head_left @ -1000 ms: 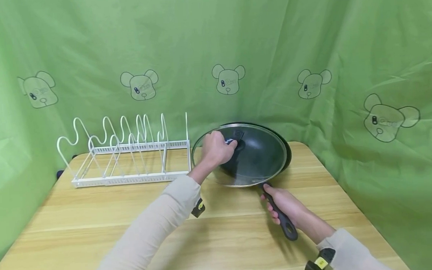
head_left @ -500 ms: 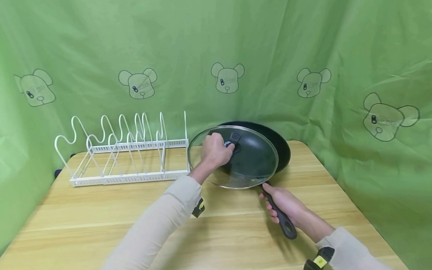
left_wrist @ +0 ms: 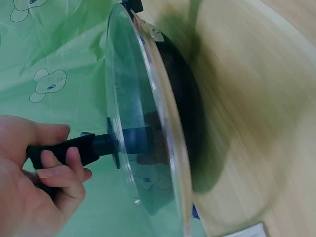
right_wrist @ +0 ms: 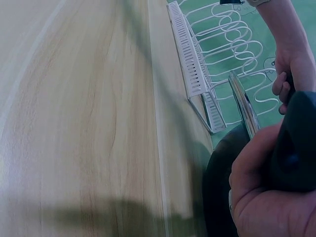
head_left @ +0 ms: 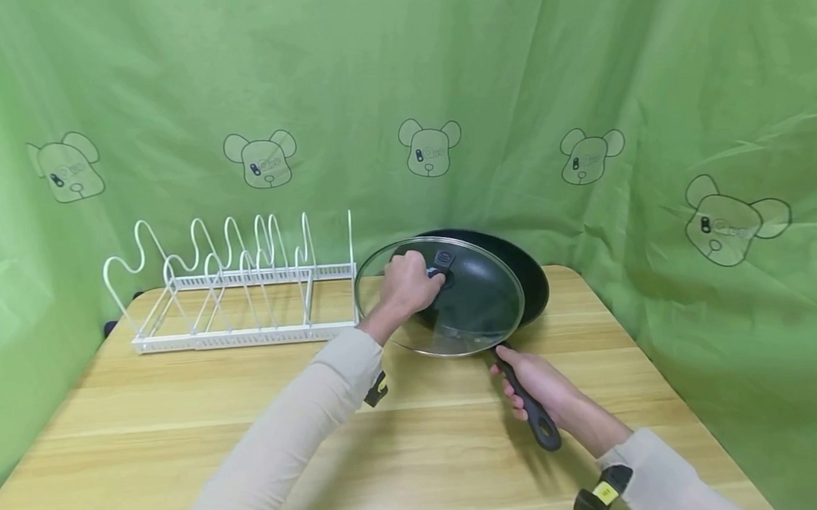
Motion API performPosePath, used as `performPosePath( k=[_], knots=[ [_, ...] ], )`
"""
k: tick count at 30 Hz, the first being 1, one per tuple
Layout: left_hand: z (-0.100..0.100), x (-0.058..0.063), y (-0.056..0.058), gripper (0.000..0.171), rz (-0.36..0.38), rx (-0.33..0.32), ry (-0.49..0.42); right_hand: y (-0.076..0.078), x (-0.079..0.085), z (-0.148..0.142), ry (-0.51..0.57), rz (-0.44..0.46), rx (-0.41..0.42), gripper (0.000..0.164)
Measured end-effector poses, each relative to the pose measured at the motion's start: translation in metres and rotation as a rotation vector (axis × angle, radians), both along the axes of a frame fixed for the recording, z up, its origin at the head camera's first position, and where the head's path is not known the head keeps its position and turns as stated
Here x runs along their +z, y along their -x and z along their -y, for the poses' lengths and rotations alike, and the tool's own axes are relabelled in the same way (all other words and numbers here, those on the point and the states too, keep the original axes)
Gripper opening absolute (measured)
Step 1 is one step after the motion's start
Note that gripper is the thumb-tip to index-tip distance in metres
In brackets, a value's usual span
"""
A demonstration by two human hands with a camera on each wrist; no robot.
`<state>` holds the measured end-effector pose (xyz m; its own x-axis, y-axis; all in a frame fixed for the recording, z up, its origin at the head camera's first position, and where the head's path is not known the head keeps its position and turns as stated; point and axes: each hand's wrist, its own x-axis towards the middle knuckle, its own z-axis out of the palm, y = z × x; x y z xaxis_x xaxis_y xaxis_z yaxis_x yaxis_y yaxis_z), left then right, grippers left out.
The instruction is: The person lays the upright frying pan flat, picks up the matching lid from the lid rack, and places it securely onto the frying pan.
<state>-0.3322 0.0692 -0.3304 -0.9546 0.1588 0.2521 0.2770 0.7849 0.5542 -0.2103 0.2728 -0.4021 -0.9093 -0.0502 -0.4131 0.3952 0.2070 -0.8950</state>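
Observation:
My left hand (head_left: 410, 286) grips the black knob (left_wrist: 66, 150) of a round glass lid (head_left: 481, 313) with a metal rim. In the head view the lid overlaps the left part of a black frying pan (head_left: 531, 279), whose right side shows bare. The left wrist view has the lid nearly edge-on, with the pan's dark body (left_wrist: 185, 108) behind it. My right hand (head_left: 536, 383) is wrapped around the pan's long black handle (head_left: 544, 429), thumb up near the pan. Seen from the right wrist, the handle's end is close to the camera beside the curled fingers.
Left of the pan stands a white wire rack (head_left: 246, 339) with several upright wavy dividers; the lid's left edge comes right by its end post. A wooden table (head_left: 461, 468) lies under everything. Green curtain (head_left: 343, 73) with bear drawings encloses the back and sides.
The left hand's lid has shifted left and tilted off the pan, so more of the pan's right side shows. The right hand has kept its grip on the handle, almost still.

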Motion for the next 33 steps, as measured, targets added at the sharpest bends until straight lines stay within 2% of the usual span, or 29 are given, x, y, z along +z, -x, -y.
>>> performPosePath(
  k=[4, 8, 10, 15, 19, 21, 24, 28, 33],
  knots=[
    [0.001, 0.004, -0.001, 0.044, 0.038, -0.019, 0.039, 0.001, 0.0, -0.001, 0.001, -0.001, 0.008, 0.046],
    [0.001, 0.006, -0.004, 0.03, 0.046, -0.019, 0.092, 0.001, -0.001, -0.002, 0.001, -0.003, 0.01, 0.046],
    [0.001, 0.007, -0.005, 0.034, 0.046, -0.001, 0.117, 0.001, -0.001, -0.002, -0.001, -0.003, 0.009, 0.046],
    [0.0, 0.009, -0.006, 0.058, 0.079, 0.032, 0.173, 0.001, -0.001, -0.002, -0.003, 0.003, 0.008, 0.046],
    [0.0, 0.011, -0.009, 0.058, 0.108, 0.002, 0.179, 0.001, -0.001, -0.003, -0.008, 0.002, 0.006, 0.047],
    [0.001, 0.013, -0.01, 0.053, 0.109, -0.016, 0.168, 0.001, -0.001, -0.003, -0.011, 0.001, 0.003, 0.047],
    [0.003, 0.012, -0.012, 0.043, 0.074, -0.033, 0.17, 0.001, 0.0, -0.003, -0.013, 0.002, 0.0, 0.046],
    [0.007, 0.009, -0.011, 0.034, -0.011, -0.035, 0.191, 0.001, 0.0, -0.002, -0.007, 0.003, 0.005, 0.047],
    [0.009, 0.003, -0.008, 0.028, -0.072, -0.039, 0.154, 0.002, 0.0, -0.001, -0.006, -0.002, 0.011, 0.048]
  ],
)
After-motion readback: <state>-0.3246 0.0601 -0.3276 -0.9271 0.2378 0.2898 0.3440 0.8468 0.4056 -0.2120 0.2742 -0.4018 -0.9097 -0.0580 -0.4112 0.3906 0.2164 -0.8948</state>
